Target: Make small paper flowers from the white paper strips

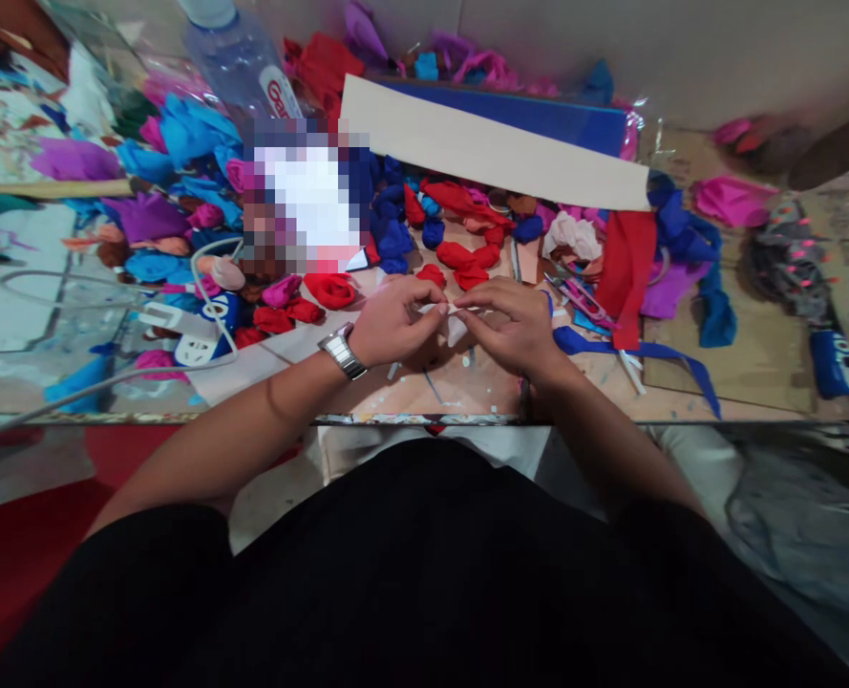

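Close together over the front of the table, my two hands pinch a small whitish scrap [456, 331], thin like crepe paper or cloth. My left hand [397, 318], with a metal watch [343, 351] on its wrist, has thumb and forefinger closed at the scrap's left edge. From the other side my right hand [511, 323] grips it with thumb and fingertips. Fingers hide much of the scrap. Just beyond the hands lie rolled red paper or cloth flowers [468, 256]. A long pale strip [496, 143] rests across the heap behind them.
A clear bottle [242, 67] stands at the back left. The white power strip [201, 344] and its grey cable [101, 384] lie at left. To the right are pink-handled scissors [585, 298], a red strip [628, 277], a blue ribbon [653, 358] and cardboard [739, 368].
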A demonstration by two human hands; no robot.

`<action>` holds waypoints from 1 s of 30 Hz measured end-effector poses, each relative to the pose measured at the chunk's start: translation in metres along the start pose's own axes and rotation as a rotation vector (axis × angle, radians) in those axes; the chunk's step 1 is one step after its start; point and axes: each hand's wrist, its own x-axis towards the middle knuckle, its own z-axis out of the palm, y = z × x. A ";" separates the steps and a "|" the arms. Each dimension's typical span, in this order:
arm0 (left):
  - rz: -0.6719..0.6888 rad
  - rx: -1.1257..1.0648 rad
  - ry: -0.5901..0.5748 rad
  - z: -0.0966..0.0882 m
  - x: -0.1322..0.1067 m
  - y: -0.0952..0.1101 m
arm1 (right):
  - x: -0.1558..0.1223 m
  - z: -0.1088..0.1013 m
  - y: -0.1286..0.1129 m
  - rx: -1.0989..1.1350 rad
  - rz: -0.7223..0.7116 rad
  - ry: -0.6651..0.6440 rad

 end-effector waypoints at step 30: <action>-0.023 0.045 0.028 0.003 -0.002 0.002 | 0.001 0.000 0.001 -0.152 -0.047 -0.083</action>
